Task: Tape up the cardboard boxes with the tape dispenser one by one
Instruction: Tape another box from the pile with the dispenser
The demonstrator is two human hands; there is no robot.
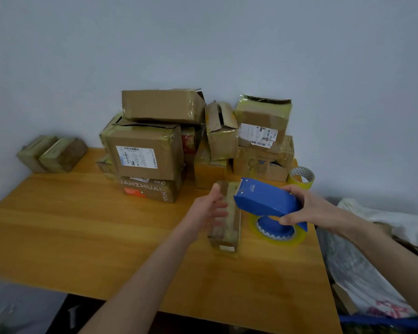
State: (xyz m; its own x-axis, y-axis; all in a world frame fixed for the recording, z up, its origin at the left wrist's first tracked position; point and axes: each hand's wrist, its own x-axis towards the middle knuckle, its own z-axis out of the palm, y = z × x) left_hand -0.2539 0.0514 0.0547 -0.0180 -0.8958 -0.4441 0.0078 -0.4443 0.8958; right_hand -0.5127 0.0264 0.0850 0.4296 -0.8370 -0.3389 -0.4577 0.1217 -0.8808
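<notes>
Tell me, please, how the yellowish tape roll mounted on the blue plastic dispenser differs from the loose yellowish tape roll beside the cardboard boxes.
The mounted tape roll sits on the blue plastic dispenser, gripped by the right hand; the loose tape roll stands near the cardboard boxes. The mounted roll's core holds a blue hub; the loose roll's core is empty. Both are yellowish tape.

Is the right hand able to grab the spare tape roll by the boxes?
Likely not yet: the right hand grips the tape dispenser. The spare tape roll stands just beyond it, nothing between; only the full hand hinders.
</notes>
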